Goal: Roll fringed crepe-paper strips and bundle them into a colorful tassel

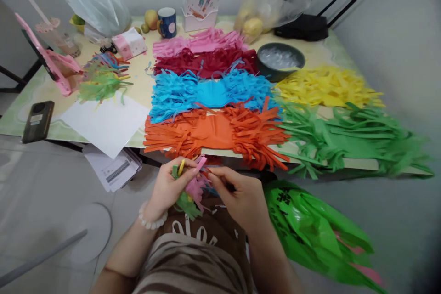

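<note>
My left hand (170, 188), with a bead bracelet on the wrist, is closed around a small bundle of fringed paper strips (193, 188) in pink, green and yellow, held over my lap. My right hand (237, 195) pinches the same bundle from the right side. Just beyond my hands, stacks of fringed paper lie along the table: orange (213, 133) at the front edge, then blue (210, 92), dark red (206, 62) and pink (200, 42). Yellow fringed paper (327, 86) and green fringed paper (347, 140) lie to the right.
A dark bowl (280, 59) sits behind the yellow stack. White sheets (106, 121), a phone (37, 120), a mixed pile of coloured fringes (101, 78), a mug (167, 22) and plastic bags occupy the left and back. A green plastic bag (310, 229) hangs by my right knee.
</note>
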The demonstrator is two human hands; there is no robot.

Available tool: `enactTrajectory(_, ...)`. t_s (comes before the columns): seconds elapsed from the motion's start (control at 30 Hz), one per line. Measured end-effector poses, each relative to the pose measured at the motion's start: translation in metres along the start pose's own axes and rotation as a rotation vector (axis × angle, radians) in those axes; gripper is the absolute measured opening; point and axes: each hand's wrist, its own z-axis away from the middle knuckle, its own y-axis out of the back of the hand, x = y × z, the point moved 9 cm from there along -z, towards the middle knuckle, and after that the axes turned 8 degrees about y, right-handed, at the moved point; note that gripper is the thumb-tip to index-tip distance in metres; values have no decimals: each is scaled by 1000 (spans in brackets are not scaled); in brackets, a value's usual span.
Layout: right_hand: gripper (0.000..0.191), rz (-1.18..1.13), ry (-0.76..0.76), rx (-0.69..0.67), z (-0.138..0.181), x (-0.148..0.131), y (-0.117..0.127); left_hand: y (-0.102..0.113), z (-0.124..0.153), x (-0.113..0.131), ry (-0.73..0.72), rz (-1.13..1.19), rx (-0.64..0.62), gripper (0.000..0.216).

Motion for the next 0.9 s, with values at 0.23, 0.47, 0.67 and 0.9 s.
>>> enactTrajectory(0.23,20,-226,-142,-57,1,14,-13,-4,1,5,-26,-137,-5,17)
enactTrajectory(0.47,19,-544,-280,-123,4,37,-28,-20,0,-2,-41,-289,-146,21)
enactTrajectory(0.67,18,-473,-176,309,10,35,17,-26,-5,-12,42,-223,-215,22)
enactTrajectory(0.9,14,-190,108,72,-14,-7,6,-29,-4,1,-25,-217,-217,24)
